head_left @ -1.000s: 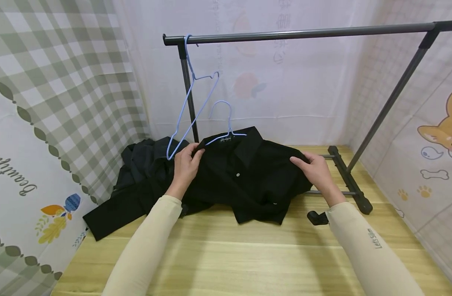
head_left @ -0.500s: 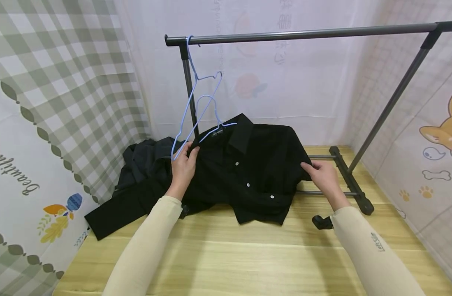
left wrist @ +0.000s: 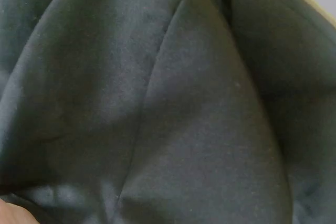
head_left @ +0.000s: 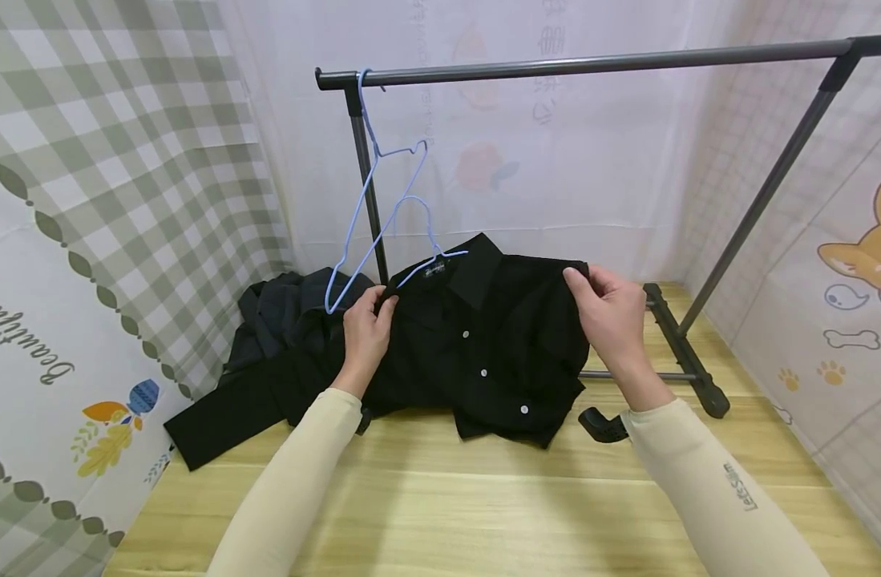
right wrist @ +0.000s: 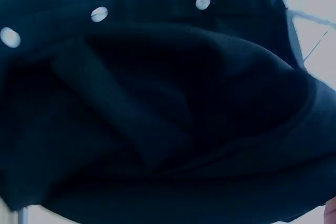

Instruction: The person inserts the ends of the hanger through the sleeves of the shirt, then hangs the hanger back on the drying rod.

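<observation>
A black button-up shirt [head_left: 426, 361] is spread between both hands, its white buttons facing me. A light blue hanger [head_left: 431, 228] sits in its neck opening, hook upward; its lower part is hidden by cloth. My left hand [head_left: 366, 335] pinches the shirt near the collar on the left. At the shirt's right shoulder edge, my right hand [head_left: 616, 316] pinches the cloth between thumb and fingers. Dark fabric [left wrist: 157, 103] fills the left wrist view, with a fingertip at the lower left corner. The right wrist view looks along the button strip [right wrist: 152, 9] and a hollow fold beneath it.
Another blue hanger [head_left: 349, 220] hangs from the left end of a dark metal rail [head_left: 599, 66]. Dark clothing [head_left: 281, 312] lies heaped at the left, with a black sleeve [head_left: 224, 417] reaching over the wooden table [head_left: 440, 505]. The rack's foot [head_left: 681, 353] stands at right.
My right hand first moved right and down the garment's edge, then up and toward me at the shoulder. The shirt's hanger has shifted slightly left overall. My left hand stays near the collar.
</observation>
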The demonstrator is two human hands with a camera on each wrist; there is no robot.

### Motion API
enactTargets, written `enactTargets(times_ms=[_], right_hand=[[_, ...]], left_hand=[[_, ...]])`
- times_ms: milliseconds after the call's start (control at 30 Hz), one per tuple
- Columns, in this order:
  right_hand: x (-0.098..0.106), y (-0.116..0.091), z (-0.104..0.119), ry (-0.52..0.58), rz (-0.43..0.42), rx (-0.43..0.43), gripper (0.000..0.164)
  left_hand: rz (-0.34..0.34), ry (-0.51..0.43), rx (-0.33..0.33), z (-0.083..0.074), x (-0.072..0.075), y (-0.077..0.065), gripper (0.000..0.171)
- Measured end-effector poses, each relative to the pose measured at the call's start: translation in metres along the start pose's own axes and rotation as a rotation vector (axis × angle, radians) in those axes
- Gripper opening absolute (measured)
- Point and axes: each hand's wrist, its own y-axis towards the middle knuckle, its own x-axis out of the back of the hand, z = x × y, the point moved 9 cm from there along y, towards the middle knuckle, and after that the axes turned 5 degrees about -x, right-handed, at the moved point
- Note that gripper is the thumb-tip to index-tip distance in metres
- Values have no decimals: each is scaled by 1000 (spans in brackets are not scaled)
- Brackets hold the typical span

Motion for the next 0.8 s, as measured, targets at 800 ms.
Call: enactTargets(times_ms=[800], right_hand=[[-26, 7, -48, -735, 252, 272, 42]], left_hand=[[204, -77, -45, -8, -23, 4, 15]])
